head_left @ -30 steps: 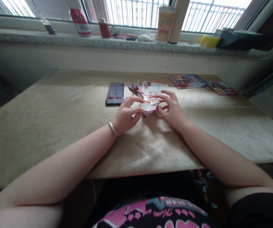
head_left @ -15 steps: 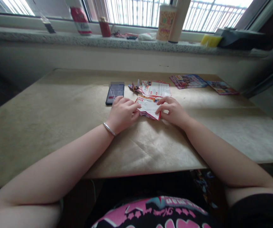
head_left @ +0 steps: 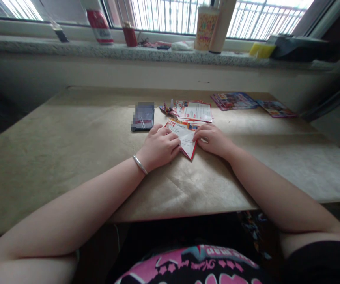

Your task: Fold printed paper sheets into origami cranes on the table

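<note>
A printed white and red paper sheet [head_left: 184, 138] lies folded on the brown table [head_left: 69, 150], its point toward me. My left hand [head_left: 159, 146], with a silver bangle on the wrist, has its fingers curled onto the sheet's left edge. My right hand [head_left: 214, 139] presses its bent fingers on the sheet's right edge. Both hands hold the sheet down against the table. Just behind it lies a second printed sheet [head_left: 196, 111] beside some crumpled coloured paper [head_left: 167, 108].
A dark phone [head_left: 142, 116] lies left of the papers. Two colourful leaflets [head_left: 233, 101] [head_left: 276, 109] sit at the table's far right. The stone windowsill [head_left: 69, 47] behind carries a cup [head_left: 206, 28], red containers [head_left: 130, 35] and a yellow sponge [head_left: 261, 50].
The small folded piece has opened out and turned so its point faces me. Both hands have gone from spread fingertips to curled fingers pressing the sheet's edges down.
</note>
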The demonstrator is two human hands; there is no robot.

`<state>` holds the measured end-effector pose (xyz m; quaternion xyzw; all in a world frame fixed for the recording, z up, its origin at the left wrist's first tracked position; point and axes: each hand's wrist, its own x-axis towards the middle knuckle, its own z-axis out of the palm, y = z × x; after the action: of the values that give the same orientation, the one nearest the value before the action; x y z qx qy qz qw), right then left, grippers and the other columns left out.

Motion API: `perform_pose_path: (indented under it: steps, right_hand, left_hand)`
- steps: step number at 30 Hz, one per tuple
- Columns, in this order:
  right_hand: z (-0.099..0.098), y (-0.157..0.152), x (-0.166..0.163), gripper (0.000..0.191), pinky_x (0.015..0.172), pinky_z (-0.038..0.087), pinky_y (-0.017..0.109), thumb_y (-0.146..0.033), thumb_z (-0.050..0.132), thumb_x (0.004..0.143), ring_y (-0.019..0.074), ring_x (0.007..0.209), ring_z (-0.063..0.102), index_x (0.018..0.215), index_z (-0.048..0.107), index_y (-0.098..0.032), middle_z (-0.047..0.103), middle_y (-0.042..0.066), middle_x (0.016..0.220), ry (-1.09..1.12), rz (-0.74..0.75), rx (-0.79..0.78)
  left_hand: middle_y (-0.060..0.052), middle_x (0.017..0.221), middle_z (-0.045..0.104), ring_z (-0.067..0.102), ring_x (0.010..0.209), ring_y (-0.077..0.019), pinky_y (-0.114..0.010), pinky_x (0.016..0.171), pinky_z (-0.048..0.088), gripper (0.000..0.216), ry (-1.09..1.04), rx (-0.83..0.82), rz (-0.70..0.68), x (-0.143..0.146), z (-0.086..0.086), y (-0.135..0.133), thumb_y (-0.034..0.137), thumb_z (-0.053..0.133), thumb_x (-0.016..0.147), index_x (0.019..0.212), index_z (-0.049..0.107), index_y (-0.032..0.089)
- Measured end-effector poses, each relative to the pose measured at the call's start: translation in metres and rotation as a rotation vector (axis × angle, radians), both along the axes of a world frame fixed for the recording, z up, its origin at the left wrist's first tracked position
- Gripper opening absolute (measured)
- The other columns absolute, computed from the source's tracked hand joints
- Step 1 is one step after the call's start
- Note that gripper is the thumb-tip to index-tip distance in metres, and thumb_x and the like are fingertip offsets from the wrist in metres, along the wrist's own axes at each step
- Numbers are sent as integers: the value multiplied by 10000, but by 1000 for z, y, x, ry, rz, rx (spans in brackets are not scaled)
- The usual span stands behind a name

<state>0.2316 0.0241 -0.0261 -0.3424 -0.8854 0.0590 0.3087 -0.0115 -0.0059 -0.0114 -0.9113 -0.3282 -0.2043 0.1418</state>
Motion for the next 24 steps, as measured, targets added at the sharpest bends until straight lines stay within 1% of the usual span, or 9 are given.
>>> perform_pose_path:
  steps: [2, 5, 10, 13, 15, 17, 20, 22, 24]
  right_hand:
    - [-1, 3, 4, 177, 873, 490, 386, -108, 578, 763, 189, 900, 606, 780, 704, -230, 677, 38, 891, 21, -42, -2]
    - [-2, 5, 8, 146, 898, 482, 401, -138, 608, 760, 193, 920, 607, 785, 709, -241, 677, 34, 915, 19, -67, 7]
    - [-1, 3, 3, 100, 894, 474, 413, -200, 642, 795, 194, 909, 599, 806, 728, -251, 668, 37, 922, 1, -80, 33]
    - [-1, 2, 0, 73, 922, 457, 436, -235, 659, 808, 201, 942, 591, 804, 728, -258, 667, 38, 940, 14, -86, 41]
    - [-2, 3, -2, 74, 961, 436, 457, -252, 656, 820, 209, 996, 577, 806, 728, -265, 665, 39, 983, 20, -92, 57]
    - [-3, 3, -3, 90, 1003, 406, 487, -257, 641, 835, 223, 1088, 541, 816, 727, -276, 650, 41, 1073, 22, -107, 78]
    - [-4, 3, -5, 81, 1044, 365, 534, -257, 646, 829, 252, 1202, 474, 826, 724, -282, 596, 46, 1217, 57, -179, 100]
    - [-6, 5, -6, 67, 1059, 353, 550, -265, 669, 806, 268, 1226, 468, 847, 723, -270, 566, 63, 1265, 98, -240, 90]
    - [-8, 7, -7, 112, 1068, 361, 539, -233, 637, 815, 267, 1226, 486, 884, 723, -248, 557, 85, 1278, 141, -280, 52]
  left_hand:
    - [-54, 959, 722, 584, 1002, -263, -505, 983, 338, 248, -4, -15, -18, 0, 1, 0, 336, 485, 910, 891, 707, 228]
    - [-51, 947, 726, 586, 998, -260, -504, 1004, 326, 255, 1, -12, -29, 1, 2, -2, 342, 484, 909, 866, 707, 227]
    - [-60, 912, 732, 603, 970, -260, -503, 986, 342, 260, -13, -37, -44, 2, 2, -1, 347, 490, 907, 881, 715, 220]
    - [-61, 894, 733, 610, 962, -253, -499, 982, 346, 263, -34, -60, -57, 1, 2, 1, 349, 491, 907, 882, 721, 223]
    - [-57, 894, 734, 608, 966, -249, -492, 983, 346, 273, -27, -57, -62, 1, 1, 2, 351, 480, 914, 885, 720, 226]
    - [-49, 894, 734, 606, 967, -243, -481, 980, 350, 282, -4, -47, -64, 1, 1, 2, 353, 466, 922, 891, 717, 228]
    - [-42, 889, 734, 604, 962, -240, -479, 987, 347, 280, 8, -38, -65, 1, 1, 2, 348, 463, 922, 889, 716, 233]
    - [-42, 885, 734, 604, 964, -241, -482, 996, 344, 276, 2, -40, -64, 1, 1, 2, 345, 468, 917, 883, 719, 235]
    - [-43, 887, 732, 604, 968, -241, -481, 1004, 342, 273, -4, -46, -60, 1, 1, 3, 344, 473, 913, 875, 722, 236]
